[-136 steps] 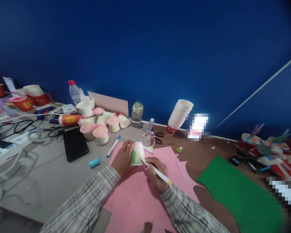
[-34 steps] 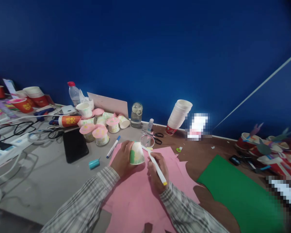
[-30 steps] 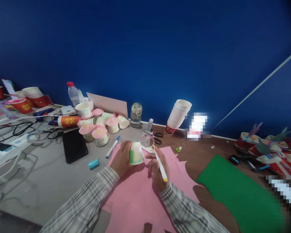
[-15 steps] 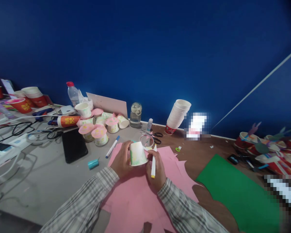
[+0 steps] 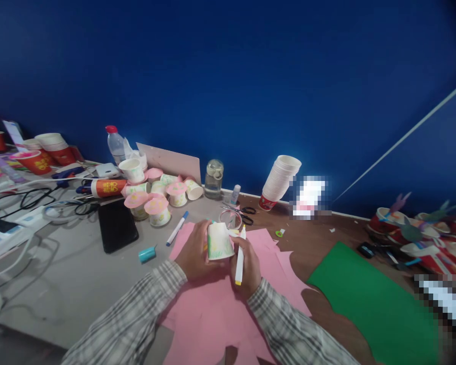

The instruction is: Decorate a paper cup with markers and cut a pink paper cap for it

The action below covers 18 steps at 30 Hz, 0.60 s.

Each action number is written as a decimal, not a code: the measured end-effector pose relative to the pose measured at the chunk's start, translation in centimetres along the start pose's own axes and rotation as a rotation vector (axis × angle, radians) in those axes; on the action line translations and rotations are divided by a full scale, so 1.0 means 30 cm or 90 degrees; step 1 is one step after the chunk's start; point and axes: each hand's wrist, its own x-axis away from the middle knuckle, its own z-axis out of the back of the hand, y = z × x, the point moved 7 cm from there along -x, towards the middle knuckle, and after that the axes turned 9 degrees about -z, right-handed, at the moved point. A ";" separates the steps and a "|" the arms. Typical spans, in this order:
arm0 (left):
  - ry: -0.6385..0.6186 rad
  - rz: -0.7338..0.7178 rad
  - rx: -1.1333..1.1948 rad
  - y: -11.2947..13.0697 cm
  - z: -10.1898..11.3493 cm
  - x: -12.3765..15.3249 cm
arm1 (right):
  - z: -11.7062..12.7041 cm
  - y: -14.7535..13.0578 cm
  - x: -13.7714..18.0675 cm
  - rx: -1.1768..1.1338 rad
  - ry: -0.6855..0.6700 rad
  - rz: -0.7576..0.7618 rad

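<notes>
Over the pink paper, my left hand is wrapped around a small white paper cup. The cup is upside down, its wide rim low, with green strokes and faint yellow marks on its side. My right hand grips a yellow marker, a white pen with a yellow tip pointing up and away from the cup. Its fingers also touch the cup's right edge near the rim. Beyond the hands lie scissors and a clear roll of tape.
Left are a blue marker, a teal cylinder, a black phone and several decorated cups. A water bottle and a leaning cup stack stand by the wall. Green paper lies right.
The cup has turned in my fingers, so more green strokes show at its left side. The marker has shifted slightly lower and stays in my right hand.
</notes>
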 end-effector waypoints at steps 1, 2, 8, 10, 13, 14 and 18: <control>-0.007 -0.004 -0.012 0.001 -0.003 0.003 | 0.000 0.002 0.002 0.002 -0.004 0.014; -0.008 -0.004 -0.027 0.000 -0.005 0.005 | -0.001 0.004 0.005 0.005 -0.009 0.027; 0.000 -0.034 -0.104 0.007 -0.008 0.007 | -0.013 -0.007 0.008 0.031 -0.047 0.068; 0.010 -0.045 -0.116 0.017 -0.004 0.002 | -0.018 -0.021 0.008 0.059 -0.060 0.085; 0.017 -0.048 -0.121 0.030 0.003 -0.004 | -0.020 -0.039 0.008 0.093 -0.069 0.111; 0.016 -0.048 -0.122 0.032 0.004 -0.004 | -0.019 -0.042 0.008 0.100 -0.069 0.115; -0.002 -0.046 -0.122 0.025 -0.002 -0.003 | -0.023 -0.045 0.009 0.115 -0.077 0.127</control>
